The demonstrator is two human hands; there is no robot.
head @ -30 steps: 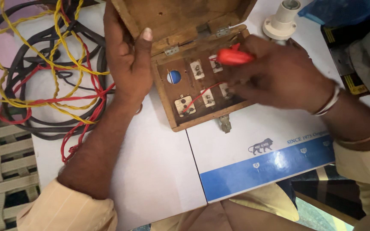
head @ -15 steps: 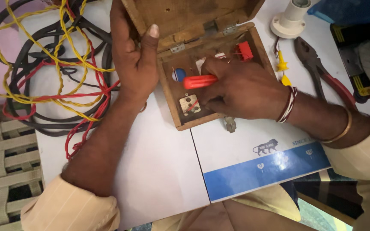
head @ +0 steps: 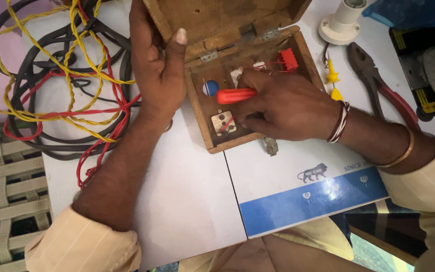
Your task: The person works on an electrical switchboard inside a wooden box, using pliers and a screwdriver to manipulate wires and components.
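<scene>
Taking the wooden box [head: 237, 75] as my landmark and reading from its left: a tangle of black, red and yellow wires [head: 61, 85] lies on the white board [head: 187, 201], well to the left of the box and partly under my left forearm. My left hand [head: 157, 70] wraps the box's left edge, palm down, thumb pressed against the raised lid [head: 217, 20], propping it open.

Inside the box, near its left wall, I see a blue-and-white round part [head: 210, 87] and, below it, a small white socket plate [head: 224, 123]. My right hand [head: 283, 103] is curled shut around a red-handled screwdriver [head: 235, 95], whose shaft I cannot follow; it seems to head toward the socket plate. A red component [head: 288, 59] sits at the box's far right corner.

Right of the box lie yellow connectors [head: 332, 75], a white lamp holder [head: 342, 20] and red-handled pliers [head: 378, 85].

My worries: if my thumb eases, the lid could drop onto my right knuckles. The blade could slip off a screw and gouge the plate or jab a loose red lead. My left forearm could drag the wire tangle across the board and tug anything joined to the box.
</scene>
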